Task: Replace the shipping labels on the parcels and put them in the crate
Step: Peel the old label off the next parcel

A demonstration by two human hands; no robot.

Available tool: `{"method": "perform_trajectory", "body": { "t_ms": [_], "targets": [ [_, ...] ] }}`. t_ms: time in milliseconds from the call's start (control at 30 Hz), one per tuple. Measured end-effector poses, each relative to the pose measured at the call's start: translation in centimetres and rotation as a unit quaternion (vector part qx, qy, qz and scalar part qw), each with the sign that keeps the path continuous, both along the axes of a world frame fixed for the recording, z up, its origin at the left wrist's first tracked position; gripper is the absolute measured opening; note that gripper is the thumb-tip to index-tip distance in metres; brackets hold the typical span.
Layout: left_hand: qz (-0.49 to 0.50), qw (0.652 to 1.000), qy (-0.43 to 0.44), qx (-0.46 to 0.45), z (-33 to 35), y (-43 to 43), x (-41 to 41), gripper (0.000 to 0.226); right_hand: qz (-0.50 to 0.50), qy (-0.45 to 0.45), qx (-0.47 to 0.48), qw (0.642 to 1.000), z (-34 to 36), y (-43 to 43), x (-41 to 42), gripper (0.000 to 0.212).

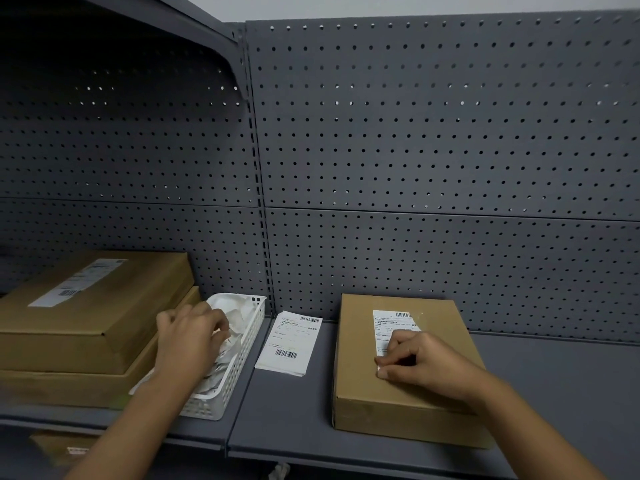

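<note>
Basket [237, 373]: crumpled paper [239, 314], L hand [188, 336] in; R hand [423, 362] pinches label [394, 325].

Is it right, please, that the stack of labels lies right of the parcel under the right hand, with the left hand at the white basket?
No: the head view shows the stack of labels left of the parcel, between it and the white basket. The right hand and left hand are as stated.
</note>
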State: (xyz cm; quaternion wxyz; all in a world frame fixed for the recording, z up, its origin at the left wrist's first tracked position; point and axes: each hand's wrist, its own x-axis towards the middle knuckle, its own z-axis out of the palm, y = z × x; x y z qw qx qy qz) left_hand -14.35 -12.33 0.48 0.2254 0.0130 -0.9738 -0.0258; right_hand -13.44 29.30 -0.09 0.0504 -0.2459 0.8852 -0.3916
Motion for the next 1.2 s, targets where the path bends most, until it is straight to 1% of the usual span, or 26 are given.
{"method": "perform_trajectory", "body": {
  "t_ms": [100, 300, 400, 467, 567, 633, 700, 800, 933, 1000, 1067, 1200],
  "targets": [
    [-0.022, 0.999, 0.012, 0.024, 0.1, 0.1, 0.0, 0.027, 0.005, -0.008, -0.001, 1.0, 0.1, 0.0, -0.1, 0.016],
    [-0.039, 0.997, 0.04, 0.059, 0.2, 1.5, 0.3, 0.011, 0.008, 0.018, 0.017, 1.0, 0.0, -0.3, 0.0, 0.012],
    [-0.051, 0.995, 0.046, 0.073, 0.0, 2.6, 0.4, 0.012, 0.0, 0.038, 0.021, 0.999, -0.4, -0.5, 0.2, 0.009],
    [-0.064, 0.993, 0.046, 0.089, 0.0, 3.6, 0.4, 0.017, -0.011, 0.048, 0.022, 0.999, -0.7, -0.6, 0.4, 0.01],
    [-0.097, 0.988, 0.04, 0.109, -0.1, 5.6, 0.6, 0.027, -0.017, 0.015, -0.009, 1.0, -0.6, -0.2, 0.5, 0.011],
    [-0.122, 0.985, 0.039, 0.115, -0.2, 7.2, 0.7, 0.025, -0.018, -0.022, -0.033, 0.999, -0.2, 0.0, 0.5, 0.011],
    [-0.141, 0.98, 0.039, 0.134, -0.4, 8.8, 0.8, 0.026, -0.017, -0.039, -0.027, 0.999, 0.1, 0.0, 0.3, 0.014],
    [-0.185, 0.966, 0.014, 0.178, -0.8, 11.1, 1.0, 0.028, -0.017, -0.028, 0.001, 0.999, 0.1, -0.3, 0.0, 0.017],
    [-0.25, 0.939, -0.071, 0.228, -1.5, 14.0, 1.3, 0.034, -0.014, 0.003, 0.02, 1.0, 0.0, -0.5, -0.1, 0.014],
    [-0.258, 0.935, -0.104, 0.218, -2.1, 15.6, 1.5, 0.036, -0.014, 0.012, 0.025, 1.0, -0.1, -0.5, -0.1, 0.014],
    [-0.264, 0.939, -0.117, 0.189, -2.4, 17.0, 1.9, 0.04, -0.019, 0.015, 0.024, 0.999, -0.2, -0.4, 0.0, 0.012],
    [-0.262, 0.941, -0.125, 0.174, -2.9, 18.6, 2.1, 0.041, -0.026, 0.028, 0.014, 0.999, -0.7, -0.7, 0.4, 0.008]
  ]
}}
